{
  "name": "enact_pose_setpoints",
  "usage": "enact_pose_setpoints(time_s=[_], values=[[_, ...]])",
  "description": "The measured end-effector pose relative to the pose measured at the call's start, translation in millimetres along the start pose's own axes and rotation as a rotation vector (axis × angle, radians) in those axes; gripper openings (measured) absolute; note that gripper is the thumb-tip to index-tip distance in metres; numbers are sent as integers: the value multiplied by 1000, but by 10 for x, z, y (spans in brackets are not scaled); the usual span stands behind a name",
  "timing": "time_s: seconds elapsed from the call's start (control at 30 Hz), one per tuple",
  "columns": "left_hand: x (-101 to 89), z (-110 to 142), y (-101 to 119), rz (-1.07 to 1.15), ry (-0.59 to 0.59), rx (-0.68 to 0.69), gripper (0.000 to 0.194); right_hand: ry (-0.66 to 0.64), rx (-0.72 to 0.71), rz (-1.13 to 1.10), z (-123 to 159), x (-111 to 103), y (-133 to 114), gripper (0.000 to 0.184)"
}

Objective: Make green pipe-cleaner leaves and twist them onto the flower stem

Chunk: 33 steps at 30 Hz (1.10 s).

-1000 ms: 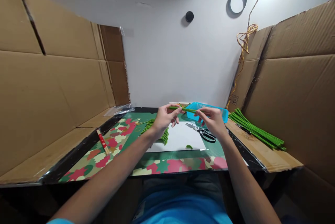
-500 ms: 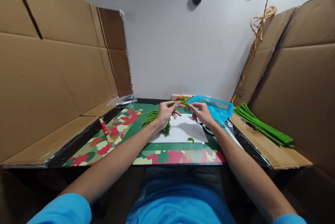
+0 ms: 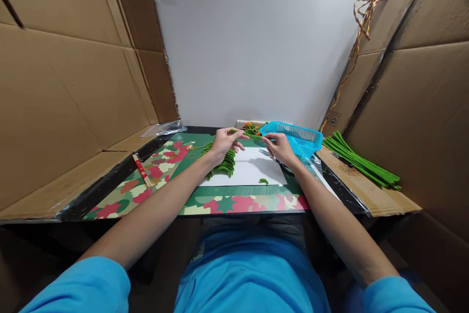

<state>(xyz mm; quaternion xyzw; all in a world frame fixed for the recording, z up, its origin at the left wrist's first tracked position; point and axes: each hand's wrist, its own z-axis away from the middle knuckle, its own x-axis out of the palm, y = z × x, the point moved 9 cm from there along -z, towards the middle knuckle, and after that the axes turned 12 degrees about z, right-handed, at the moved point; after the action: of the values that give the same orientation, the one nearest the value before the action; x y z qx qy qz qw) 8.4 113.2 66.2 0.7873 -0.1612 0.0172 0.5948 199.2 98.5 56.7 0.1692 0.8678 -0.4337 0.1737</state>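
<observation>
Between my two hands, above a white sheet (image 3: pixel 252 169), a green pipe cleaner (image 3: pixel 252 135) is stretched. My left hand (image 3: pixel 225 144) pinches one end between thumb and forefinger, its other fingers loosely bent. My right hand (image 3: pixel 279 148) grips the other end with its fingertips. Beneath my left hand lies a row of curved green pipe-cleaner pieces (image 3: pixel 225 166), partly covered by the hand. A short bent green piece (image 3: pixel 263 181) rests near the front of the sheet. Scissors (image 3: pixel 287 170) lie mostly hidden under my right hand and wrist.
A blue plastic basket (image 3: pixel 302 144) stands behind my right hand, with orange and green fuzzy pieces (image 3: pixel 252 127) beside it. Long green pipe cleaners (image 3: pixel 362 161) lie on cardboard at right. Red-wrapped chopsticks (image 3: pixel 141 170) are at left. Tall cardboard walls (image 3: pixel 73 83) flank the table.
The camera view has tilted down slightly. My hands have drawn a little farther apart, and more of the green pipe cleaner shows between them.
</observation>
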Motion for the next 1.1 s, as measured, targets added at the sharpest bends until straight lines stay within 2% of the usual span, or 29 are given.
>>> enact_pose_setpoints(time_s=[0.13, 0.37, 0.67, 0.93, 1.03, 1.1], values=[[-26, -16, -4, -27, -34, 13, 21, -16, -6, 19, 7, 20, 11, 57], [20, -38, -89, -64, -148, -23, 37, -49, -18, 19, 22, 84, 29, 59], [-4, -56, -86, -96, -177, -2, 44, -55, -56, 89, 24, 116, 27, 58], [-39, -83, -112, -106, -169, -1, 45, 37, -172, 305, -9, 59, -22, 46], [-37, -86, -132, -106, -169, -17, 45, 108, -202, 402, 33, 24, -54, 32], [-31, -81, -133, -105, -167, -25, 47, 174, -233, 467, 80, -6, -115, 32]])
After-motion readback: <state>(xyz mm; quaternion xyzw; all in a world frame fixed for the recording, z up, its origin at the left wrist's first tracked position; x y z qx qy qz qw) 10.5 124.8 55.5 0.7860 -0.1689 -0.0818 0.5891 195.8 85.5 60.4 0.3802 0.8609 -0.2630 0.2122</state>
